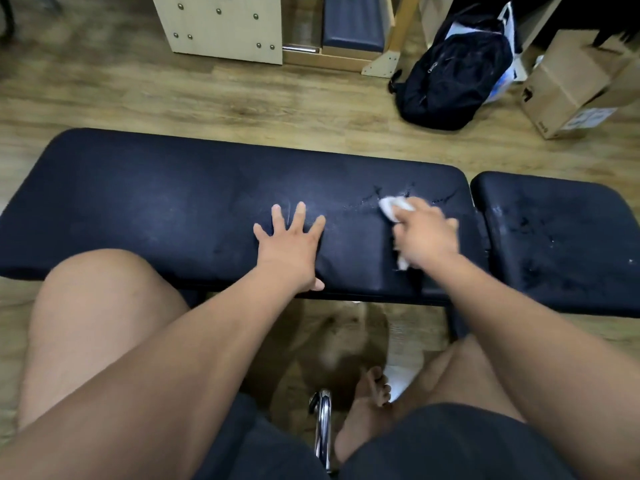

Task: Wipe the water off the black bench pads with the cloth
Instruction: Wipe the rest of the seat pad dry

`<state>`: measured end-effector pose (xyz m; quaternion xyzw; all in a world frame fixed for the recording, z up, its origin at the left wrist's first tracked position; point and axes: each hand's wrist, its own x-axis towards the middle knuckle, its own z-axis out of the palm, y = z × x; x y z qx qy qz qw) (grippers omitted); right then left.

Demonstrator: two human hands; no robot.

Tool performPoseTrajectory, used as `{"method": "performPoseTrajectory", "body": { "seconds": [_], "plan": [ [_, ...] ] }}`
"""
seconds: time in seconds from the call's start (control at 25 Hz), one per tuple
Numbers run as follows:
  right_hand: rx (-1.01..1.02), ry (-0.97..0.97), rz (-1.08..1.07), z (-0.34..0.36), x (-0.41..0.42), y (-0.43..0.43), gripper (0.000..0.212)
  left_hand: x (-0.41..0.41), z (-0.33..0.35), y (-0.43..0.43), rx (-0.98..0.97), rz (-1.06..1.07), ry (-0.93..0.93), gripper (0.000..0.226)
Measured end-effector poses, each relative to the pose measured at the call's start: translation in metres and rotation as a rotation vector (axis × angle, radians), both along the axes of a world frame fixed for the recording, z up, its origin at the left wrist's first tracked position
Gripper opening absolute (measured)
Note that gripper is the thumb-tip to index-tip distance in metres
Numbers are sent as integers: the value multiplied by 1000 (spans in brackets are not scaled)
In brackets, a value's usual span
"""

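A long black bench pad (pixel 156 202) stretches across the view, with a shorter black pad (pixel 561 244) to its right across a narrow gap. My left hand (pixel 291 245) lies flat on the long pad with fingers spread. My right hand (pixel 427 233) grips a white cloth (pixel 394 206) and presses it on the long pad near its right end. Water droplets (pixel 374 194) glisten just beyond the cloth. More droplets (pixel 519 223) speckle the short pad.
A black backpack (pixel 453 71) and a cardboard box (pixel 568 84) sit on the wooden floor beyond the bench at the right. A wooden frame unit (pixel 221 26) stands at the back. My bare knees, a foot and a chrome tube (pixel 323 427) are below.
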<state>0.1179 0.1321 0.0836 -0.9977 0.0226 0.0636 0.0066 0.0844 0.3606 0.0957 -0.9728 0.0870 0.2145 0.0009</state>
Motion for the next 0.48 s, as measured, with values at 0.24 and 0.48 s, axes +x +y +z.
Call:
{"method": "performPoseTrajectory", "body": {
  "seconds": [0.24, 0.48],
  "plan": [
    [153, 13, -575, 12, 14, -40, 43, 19, 6, -8, 45, -12, 98, 128],
    [113, 26, 173, -9, 8, 110, 48, 16, 2, 1, -7, -8, 107, 127]
  ]
}}
